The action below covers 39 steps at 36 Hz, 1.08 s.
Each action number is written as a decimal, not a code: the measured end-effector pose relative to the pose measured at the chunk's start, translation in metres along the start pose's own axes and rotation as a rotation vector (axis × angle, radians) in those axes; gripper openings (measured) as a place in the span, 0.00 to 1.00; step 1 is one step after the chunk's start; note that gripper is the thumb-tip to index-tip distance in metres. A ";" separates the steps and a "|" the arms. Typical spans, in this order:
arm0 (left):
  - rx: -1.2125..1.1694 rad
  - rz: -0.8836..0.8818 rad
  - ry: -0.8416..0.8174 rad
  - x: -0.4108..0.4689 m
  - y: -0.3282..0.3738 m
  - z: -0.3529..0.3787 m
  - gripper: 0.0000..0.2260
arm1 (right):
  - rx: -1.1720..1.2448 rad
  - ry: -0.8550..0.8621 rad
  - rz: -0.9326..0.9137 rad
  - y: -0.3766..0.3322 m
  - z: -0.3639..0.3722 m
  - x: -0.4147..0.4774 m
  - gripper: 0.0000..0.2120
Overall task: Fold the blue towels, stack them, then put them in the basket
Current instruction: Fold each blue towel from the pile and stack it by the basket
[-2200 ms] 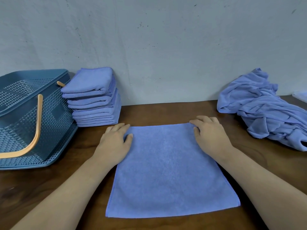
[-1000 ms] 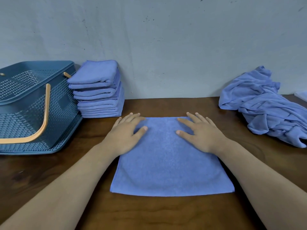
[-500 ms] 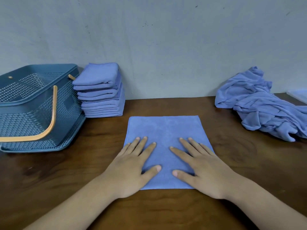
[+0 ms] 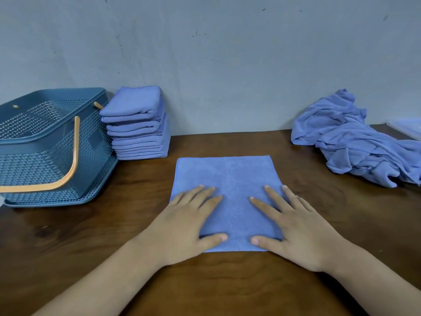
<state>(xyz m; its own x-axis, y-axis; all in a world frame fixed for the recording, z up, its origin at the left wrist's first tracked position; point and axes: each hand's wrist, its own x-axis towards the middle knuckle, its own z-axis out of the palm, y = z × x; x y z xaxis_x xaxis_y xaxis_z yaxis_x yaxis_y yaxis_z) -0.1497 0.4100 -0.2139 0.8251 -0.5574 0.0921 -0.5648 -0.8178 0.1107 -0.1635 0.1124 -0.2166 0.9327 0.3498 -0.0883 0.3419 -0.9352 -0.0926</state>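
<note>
Drawn nearer, left hand (image 4: 184, 226) and right hand (image 4: 300, 231) lie flat on the towel (image 4: 227, 172).

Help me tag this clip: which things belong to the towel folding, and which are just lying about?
Job: towel, pressed by left hand and right hand; folded stack; crumpled pile; basket.
Lying about: pale item at the far right edge, too cropped to identify.

Blue towel (image 4: 227, 176), teal perforated basket (image 4: 41, 160), orange handle (image 4: 73, 165).

Towel (image 4: 224, 176) centre on table (image 4: 227, 288); basket (image 4: 52, 156), folded stack (image 4: 139, 124) left; pile (image 4: 350, 137) right.
</note>
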 end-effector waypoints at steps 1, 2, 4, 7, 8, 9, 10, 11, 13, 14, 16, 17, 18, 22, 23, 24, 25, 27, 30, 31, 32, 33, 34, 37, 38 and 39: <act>-0.006 0.099 0.055 0.000 0.003 -0.002 0.31 | -0.009 0.011 -0.008 0.001 0.000 0.000 0.44; -0.022 0.193 0.091 0.000 0.008 -0.004 0.25 | -0.026 0.031 -0.029 0.001 0.000 0.000 0.44; -0.071 0.329 0.115 -0.001 0.018 -0.004 0.14 | -0.038 0.126 -0.127 0.002 0.000 0.001 0.41; -0.109 0.388 0.080 -0.002 0.029 -0.001 0.06 | 0.055 0.271 -0.340 0.000 0.001 0.002 0.27; -0.114 0.382 0.068 -0.002 0.030 0.000 0.06 | 0.087 0.295 -0.415 -0.002 0.002 0.002 0.20; -0.130 0.366 0.054 -0.001 0.029 0.002 0.06 | 0.111 0.311 -0.484 -0.004 0.002 0.002 0.13; -0.152 0.349 0.040 -0.001 0.028 0.003 0.07 | 0.126 0.325 -0.534 -0.007 0.002 0.002 0.07; -0.171 0.343 0.032 0.000 0.027 0.004 0.07 | 0.136 0.333 -0.560 -0.010 0.002 0.001 0.03; -0.181 0.339 0.031 0.001 0.026 0.006 0.08 | 0.163 0.328 -0.552 -0.014 0.002 0.000 0.04; -0.184 0.334 0.032 0.001 0.026 0.006 0.08 | 0.174 0.319 -0.540 -0.014 0.002 -0.001 0.05; -0.202 0.319 0.037 0.001 0.026 0.005 0.08 | 0.197 0.309 -0.528 -0.014 0.002 -0.001 0.04; -0.207 0.311 0.039 0.001 0.025 0.005 0.08 | 0.209 0.302 -0.521 -0.013 0.003 0.000 0.04; -0.206 0.304 0.040 0.000 0.025 0.005 0.08 | 0.216 0.295 -0.519 -0.013 0.003 0.000 0.04; -0.127 0.318 0.050 0.001 0.028 0.007 0.10 | 0.232 0.235 -0.516 -0.012 -0.001 -0.003 0.03; -0.122 0.318 0.052 0.001 0.029 0.007 0.10 | 0.235 0.223 -0.511 -0.012 -0.001 -0.004 0.06; -0.138 0.307 0.048 0.001 0.029 0.006 0.10 | 0.233 0.218 -0.504 -0.012 -0.001 -0.005 0.09; -0.173 0.288 0.040 0.001 0.029 0.006 0.09 | 0.222 0.222 -0.498 -0.012 0.000 -0.004 0.11; -0.253 0.244 0.019 0.001 0.028 0.004 0.08 | 0.198 0.248 -0.496 -0.014 0.002 -0.003 0.11; -0.325 0.192 0.003 0.001 0.026 0.004 0.07 | 0.180 0.297 -0.503 -0.016 0.006 -0.002 0.07; -0.330 0.186 0.003 0.001 0.027 0.004 0.06 | 0.171 0.307 -0.504 -0.016 0.006 -0.001 0.05; -0.325 0.188 0.007 0.001 0.029 0.004 0.06 | 0.161 0.316 -0.505 -0.016 0.006 -0.001 0.04; -0.322 0.192 0.016 0.001 0.031 0.005 0.07 | 0.152 0.323 -0.503 -0.017 0.006 -0.001 0.03; -0.308 0.196 0.026 0.001 0.034 0.005 0.08 | 0.147 0.327 -0.500 -0.017 0.007 -0.001 0.03; -0.227 0.208 0.063 0.001 0.039 0.008 0.10 | 0.153 0.316 -0.490 -0.016 0.007 0.000 0.05; -0.205 0.206 0.084 0.001 0.039 0.010 0.08 | 0.159 0.310 -0.486 -0.016 0.007 0.000 0.05; -0.184 0.199 0.100 0.001 0.038 0.012 0.07 | 0.164 0.307 -0.482 -0.014 0.007 -0.001 0.05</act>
<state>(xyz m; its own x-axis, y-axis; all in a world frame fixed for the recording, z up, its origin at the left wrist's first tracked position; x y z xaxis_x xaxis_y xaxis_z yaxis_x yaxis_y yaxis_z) -0.1704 0.3770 -0.2217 0.6976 -0.6799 0.2263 -0.7160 -0.6489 0.2577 -0.1696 0.1260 -0.2221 0.6752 0.6779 0.2907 0.7360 -0.6452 -0.2051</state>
